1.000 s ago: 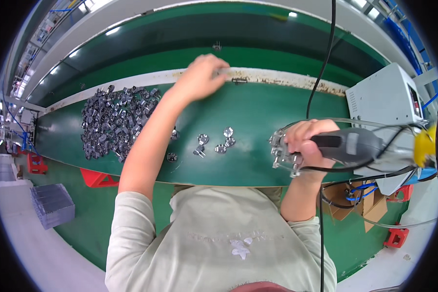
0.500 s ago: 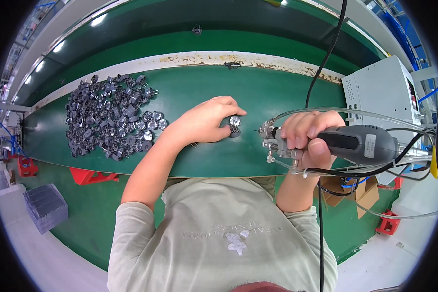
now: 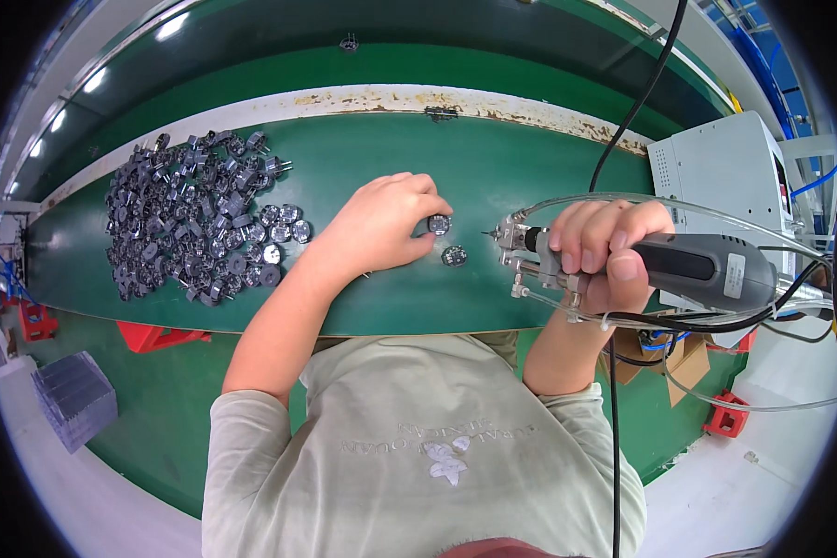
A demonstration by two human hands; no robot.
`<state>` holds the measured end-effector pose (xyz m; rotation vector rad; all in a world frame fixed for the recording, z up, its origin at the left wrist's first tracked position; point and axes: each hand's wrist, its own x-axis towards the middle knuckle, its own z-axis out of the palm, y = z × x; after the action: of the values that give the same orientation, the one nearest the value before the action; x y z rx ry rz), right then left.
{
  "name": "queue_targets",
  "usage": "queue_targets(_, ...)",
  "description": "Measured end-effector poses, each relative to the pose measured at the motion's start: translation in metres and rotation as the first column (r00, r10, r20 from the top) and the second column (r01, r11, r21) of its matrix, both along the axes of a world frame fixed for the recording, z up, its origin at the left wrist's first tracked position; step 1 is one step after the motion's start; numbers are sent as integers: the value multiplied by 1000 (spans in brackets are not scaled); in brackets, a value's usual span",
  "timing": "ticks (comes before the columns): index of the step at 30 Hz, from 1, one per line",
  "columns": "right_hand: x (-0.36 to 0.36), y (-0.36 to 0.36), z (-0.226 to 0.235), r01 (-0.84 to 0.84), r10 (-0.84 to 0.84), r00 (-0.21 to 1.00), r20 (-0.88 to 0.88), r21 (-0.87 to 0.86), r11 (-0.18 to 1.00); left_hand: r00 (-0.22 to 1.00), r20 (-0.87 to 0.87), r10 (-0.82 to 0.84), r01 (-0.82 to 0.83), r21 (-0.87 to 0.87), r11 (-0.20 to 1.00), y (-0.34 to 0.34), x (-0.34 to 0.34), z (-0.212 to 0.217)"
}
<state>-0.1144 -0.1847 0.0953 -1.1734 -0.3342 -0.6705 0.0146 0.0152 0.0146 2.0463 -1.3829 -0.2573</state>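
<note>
My left hand (image 3: 386, 223) rests on the green table (image 3: 363, 177) and pinches a small round grey metal part (image 3: 439, 224) between thumb and fingertips. A second such part (image 3: 454, 256) lies just below and to the right of it. My right hand (image 3: 604, 256) grips a grey handheld power tool (image 3: 688, 270) with cables and clear tubes, its needle tip (image 3: 489, 233) pointing left toward the held part, a short gap away.
A large heap of small grey metal parts (image 3: 195, 214) covers the table's left. A grey control box (image 3: 735, 177) stands at the right. A black cable (image 3: 642, 93) hangs from above. Red brackets (image 3: 158, 337) and a grey crate (image 3: 74, 395) sit below the table edge.
My left hand came back from the far edge of the table to the small parts in front of me and now pinches one. The tool in my right hand stays beside them.
</note>
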Motion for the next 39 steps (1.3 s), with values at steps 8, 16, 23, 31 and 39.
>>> queue_targets(8,20,7,-11,-98,99,995,14,-19,995,999,-12,38,-37,58,998,-5,-4,0)
queue_targets(16,27,8,-16,-101,101,995,2,-40,994,999,25,21,-23,77,997,-6,-6,1)
queue_targets(23,28,10,-19,-84,84,996,-2,-48,995,998,68,19,-24,70,997,-5,-5,-1)
queue_targets(31,30,14,-21,-75,75,997,3,-109,991,996,86,16,-21,56,998,-5,-4,-3)
queue_targets(39,30,16,-19,-55,56,998,10,-123,991,996,86,19,-24,58,998,-6,-4,-3)
